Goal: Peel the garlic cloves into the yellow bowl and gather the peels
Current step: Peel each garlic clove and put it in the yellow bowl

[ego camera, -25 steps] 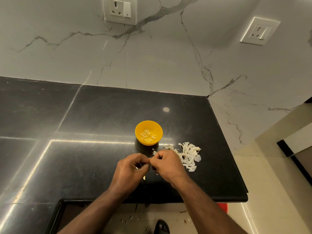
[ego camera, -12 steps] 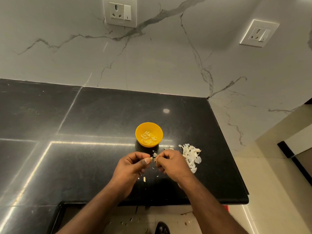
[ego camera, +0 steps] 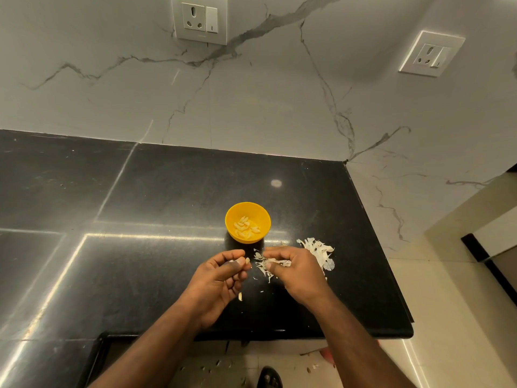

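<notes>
A small yellow bowl (ego camera: 230,217) with several peeled garlic cloves (ego camera: 246,227) stands on the black counter just beyond my hands. My left hand (ego camera: 221,278) pinches a small garlic clove (ego camera: 247,260) between thumb and fingertips. A hand's width to its right, my right hand (ego camera: 299,271) pinches a strip of white garlic peel (ego camera: 275,263). Loose bits of peel (ego camera: 265,271) lie between the hands. A pile of white peels (ego camera: 321,252) lies behind and to the right of my right hand. One small clove or scrap (ego camera: 240,296) sits under my left hand.
The black counter (ego camera: 140,247) ends at a front edge below my wrists and a right edge by the peel pile. A marble wall with two sockets (ego camera: 199,19) rises behind. Peel scraps and a sandalled foot (ego camera: 268,378) show on the floor.
My hands have drawn apart: the left keeps the clove, the right has pulled away to the right with a strip of peel. More scraps lie between them.
</notes>
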### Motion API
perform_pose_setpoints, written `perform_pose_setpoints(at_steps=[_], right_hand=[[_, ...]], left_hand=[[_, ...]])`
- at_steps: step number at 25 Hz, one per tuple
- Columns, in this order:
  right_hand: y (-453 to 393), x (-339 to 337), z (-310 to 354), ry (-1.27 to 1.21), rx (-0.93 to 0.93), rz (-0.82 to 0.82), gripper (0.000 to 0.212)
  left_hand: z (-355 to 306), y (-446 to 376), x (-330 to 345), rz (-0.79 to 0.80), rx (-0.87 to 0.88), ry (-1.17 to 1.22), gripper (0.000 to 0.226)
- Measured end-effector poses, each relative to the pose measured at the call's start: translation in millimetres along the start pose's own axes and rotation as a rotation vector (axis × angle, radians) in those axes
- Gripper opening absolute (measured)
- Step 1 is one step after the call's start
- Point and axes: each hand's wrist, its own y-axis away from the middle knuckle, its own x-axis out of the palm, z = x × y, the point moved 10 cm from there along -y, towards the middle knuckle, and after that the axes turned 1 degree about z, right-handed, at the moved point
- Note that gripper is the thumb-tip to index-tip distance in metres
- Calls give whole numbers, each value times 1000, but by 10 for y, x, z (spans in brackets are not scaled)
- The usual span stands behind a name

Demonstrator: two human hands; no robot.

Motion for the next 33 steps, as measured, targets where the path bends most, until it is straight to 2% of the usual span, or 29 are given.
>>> perform_pose_setpoints(at_steps=[4,8,10,13,19,22,28,33], right_hand=[[61,283,220,-314,-74,113,25],[63,326,220,-478,-55,51,21],[45,288,220,-457,-62,14,16],[36,220,257,-294,-107,-57,9],[63,216,361,-141,-180,-65,16],[76,220,398,-166,-180,-48,14],[113,297,405,-236,-154,34,27],[45,237,312,-181,-124,-47,10]], left_hand=[[10,18,58,23,-20,3,24],[-10,30,73,38,-10,-77,11],[-57,31,42,28,24,-129,16],[-127,28,6,20,70,-163,20],[-134,15,24,64,74,-178,17],[-135,13,14,63,73,-154,21],[-216,0,-7,30,118,-123,32],[-216,16,29,50,128,-113,33]])
